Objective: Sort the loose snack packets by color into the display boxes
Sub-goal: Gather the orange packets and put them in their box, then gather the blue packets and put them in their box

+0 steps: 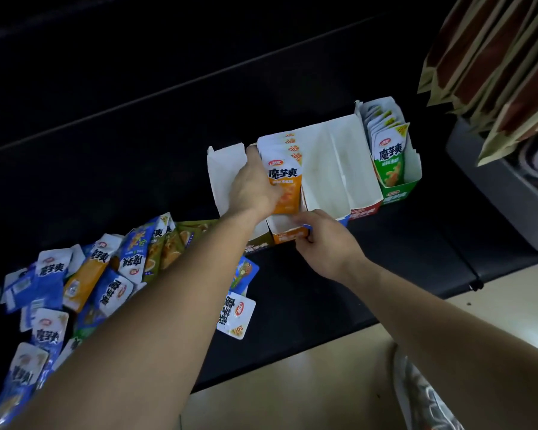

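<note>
My left hand grips a stack of orange snack packets standing in the orange display box. My right hand pinches that box's front wall. To its right stand a blue box and a red box, both showing white insides, then a green box filled with green packets. An olive box sits left of the orange one, half hidden by my left forearm. Loose blue, orange and olive packets lie piled at the left.
Everything rests on a dark shelf with a pale floor below its front edge. A grey bin holding brown paper pouches stands at the right. One packet lies alone near the shelf's front edge.
</note>
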